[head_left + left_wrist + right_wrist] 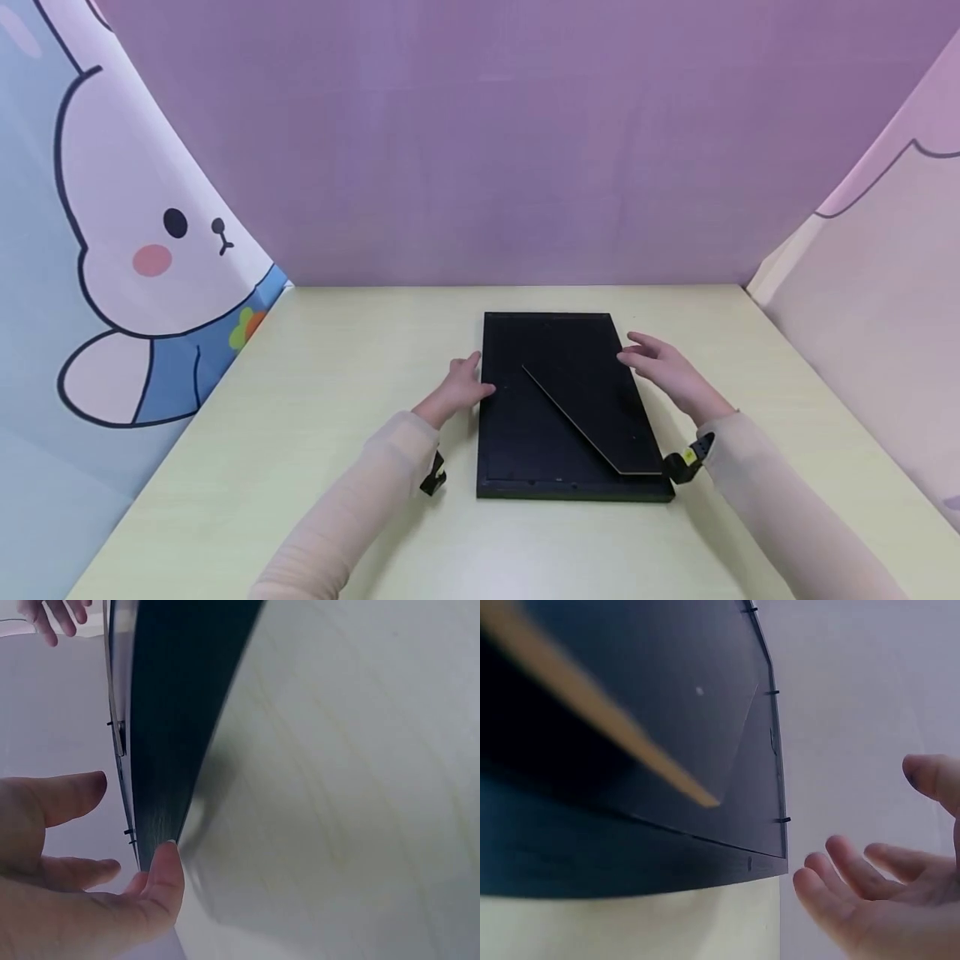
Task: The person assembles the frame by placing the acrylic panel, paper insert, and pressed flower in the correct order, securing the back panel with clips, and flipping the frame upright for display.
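Observation:
A black picture frame lies back side up on the pale table, its long sides running away from me. Its stand leg, a slanted black flap with a tan edge, rises slightly off the backing. Small metal tabs line the rim in the right wrist view. At the left long side is my left hand; a fingertip touches the frame's side wall, while the thumb stays apart from it in the left wrist view. My right hand hovers by the right edge, fingers loosely bent, holding nothing.
The pale wooden table extends around the frame. A purple wall panel stands behind it. Printed side panels, the left one with a cartoon rabbit, flank the table. A black wrist camera sits close to the frame's near right corner.

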Tool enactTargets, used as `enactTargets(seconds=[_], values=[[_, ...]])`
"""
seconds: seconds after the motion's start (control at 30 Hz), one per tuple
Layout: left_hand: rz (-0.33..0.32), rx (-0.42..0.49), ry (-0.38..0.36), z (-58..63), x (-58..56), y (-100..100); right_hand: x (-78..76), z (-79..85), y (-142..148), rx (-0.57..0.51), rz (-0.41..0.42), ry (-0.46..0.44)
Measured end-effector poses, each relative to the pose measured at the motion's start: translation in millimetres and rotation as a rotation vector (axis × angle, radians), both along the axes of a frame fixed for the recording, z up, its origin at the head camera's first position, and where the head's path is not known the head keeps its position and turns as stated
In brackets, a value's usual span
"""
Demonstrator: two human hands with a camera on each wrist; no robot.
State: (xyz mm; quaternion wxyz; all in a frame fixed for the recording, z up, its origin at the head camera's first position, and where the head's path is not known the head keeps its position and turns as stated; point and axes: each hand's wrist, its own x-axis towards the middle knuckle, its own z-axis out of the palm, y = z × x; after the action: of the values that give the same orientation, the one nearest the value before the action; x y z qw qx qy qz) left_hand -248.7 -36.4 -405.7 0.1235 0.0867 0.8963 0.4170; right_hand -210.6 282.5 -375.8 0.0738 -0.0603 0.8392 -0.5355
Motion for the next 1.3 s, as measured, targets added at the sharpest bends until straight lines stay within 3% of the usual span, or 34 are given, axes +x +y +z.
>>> enactTargets(seconds=[0.27, 0.53, 0.73, 1.3], values=[[-0.013, -0.053, 0.017, -0.6, -4.3, 5, -10.1, 2.0, -10, 0.062, 0.095, -0.042], [-0.026, -0.095, 0.009, 1.9, -8.5, 8, -22.6, -1.2, -11, 0.211, 0.047, -0.053], [-0.03, -0.115, 0.009, 2.1, -10.2, 11, -29.9, -4.5, -9, 0.243, 0.005, -0.048], [-0.029, -0.19, 0.024, 0.0, -14.2, 15, -37.8, -10.3, -8, 0.35, 0.053, -0.025]])
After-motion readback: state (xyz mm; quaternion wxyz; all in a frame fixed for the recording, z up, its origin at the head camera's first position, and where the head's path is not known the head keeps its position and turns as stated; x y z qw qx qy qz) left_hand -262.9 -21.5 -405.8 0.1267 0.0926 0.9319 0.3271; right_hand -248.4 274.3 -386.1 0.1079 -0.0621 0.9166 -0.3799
